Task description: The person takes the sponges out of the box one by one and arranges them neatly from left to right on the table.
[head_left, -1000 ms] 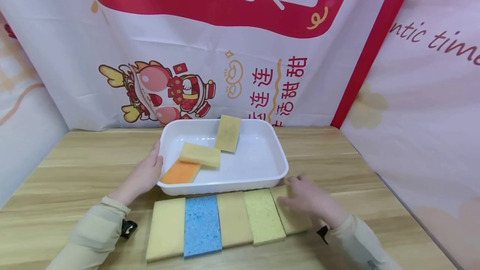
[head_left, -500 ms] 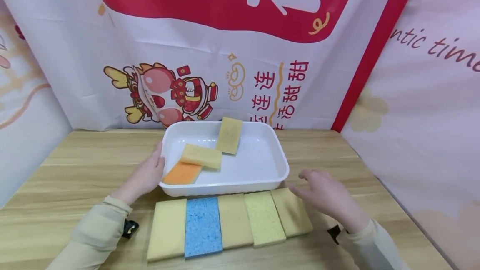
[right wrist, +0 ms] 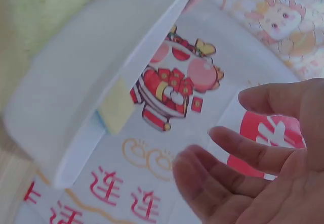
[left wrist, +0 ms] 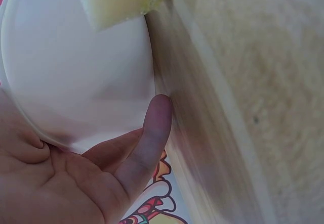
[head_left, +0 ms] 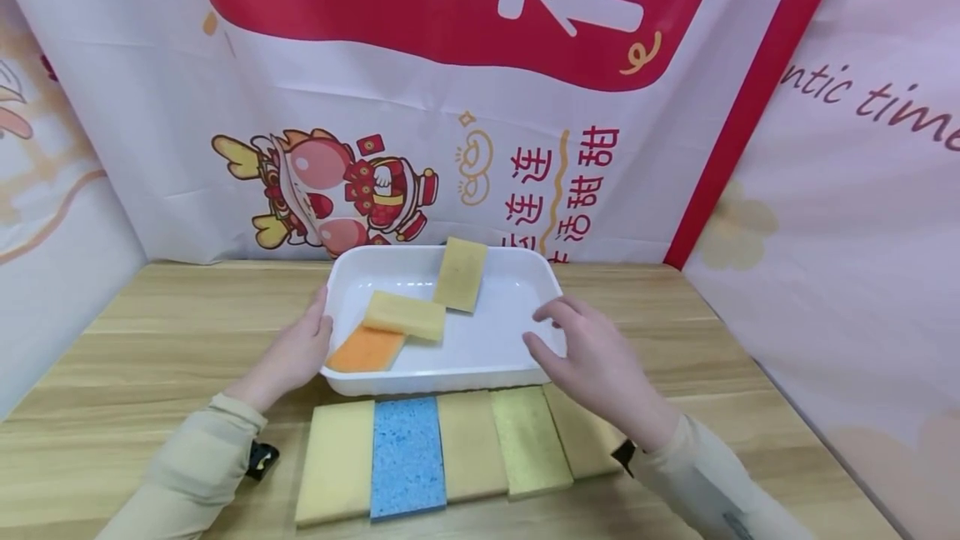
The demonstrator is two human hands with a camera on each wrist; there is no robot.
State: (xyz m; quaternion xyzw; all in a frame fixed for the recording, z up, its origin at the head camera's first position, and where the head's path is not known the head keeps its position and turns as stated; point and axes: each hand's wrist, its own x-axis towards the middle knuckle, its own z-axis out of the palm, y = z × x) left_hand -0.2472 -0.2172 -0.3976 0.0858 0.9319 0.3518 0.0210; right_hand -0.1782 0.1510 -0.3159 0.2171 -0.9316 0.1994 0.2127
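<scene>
A white plastic tray (head_left: 442, 380) stands on the table. Inside it lie an orange sponge (head_left: 367, 350), a pale yellow sponge (head_left: 406, 315) overlapping it, and a tan sponge (head_left: 461, 276) leaning on the back wall. My left hand (head_left: 294, 350) touches the tray's left side, fingers along the outer wall. Over the tray's right end is my right hand (head_left: 600, 365), its fingers spread loosely around nothing. In front of the tray, a row of flat sponges runs from pale yellow (head_left: 335, 465) through blue (head_left: 408, 458), tan (head_left: 471, 446) and yellow-green (head_left: 531, 444) to another tan sponge (head_left: 583, 444), partly hidden by my right hand.
The wooden table (head_left: 105, 373) ends against a printed cloth (head_left: 420, 90) close behind the tray. A second printed cloth (head_left: 885, 273) hangs along the right side.
My right hand first drew back right from the row's right-end sponge, then moved left and forward over the tray's right end. My left hand stays at the tray; the sponges have not moved.
</scene>
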